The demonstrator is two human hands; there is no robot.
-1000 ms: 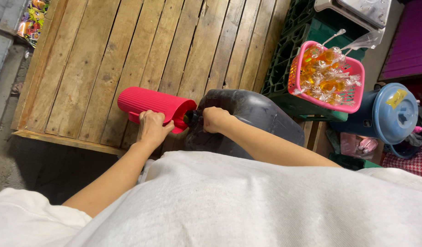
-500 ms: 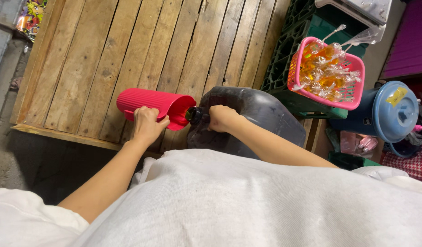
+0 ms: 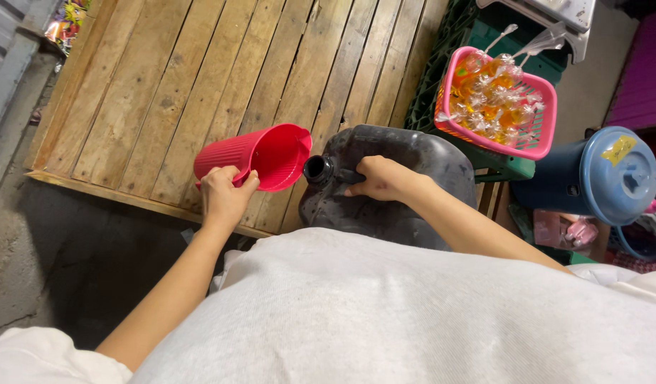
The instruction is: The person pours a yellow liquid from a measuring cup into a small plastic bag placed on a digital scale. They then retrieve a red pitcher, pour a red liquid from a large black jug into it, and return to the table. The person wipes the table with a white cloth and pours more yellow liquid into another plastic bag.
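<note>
My left hand (image 3: 225,194) grips the handle of a ribbed red plastic pitcher (image 3: 257,156), held tilted up with its open mouth facing right and toward me. My right hand (image 3: 381,179) holds the handle of a large dark grey jerrycan (image 3: 413,160) that leans on the edge of a wooden platform (image 3: 200,71). The can's round uncapped spout (image 3: 318,169) points left, a short gap from the pitcher's rim. My white shirt fills the lower part of the view.
A pink basket (image 3: 531,146) of small tied bags of orange liquid sits on green crates (image 3: 442,71) to the right. A blue lidded cooler jug (image 3: 612,174) stands further right. Grey concrete floor (image 3: 50,235) lies left of the platform.
The pitcher has swung from lying level at the spout to tilted upright and apart from it. The jerrycan has rocked back, and my right hand slid from the neck to the handle.
</note>
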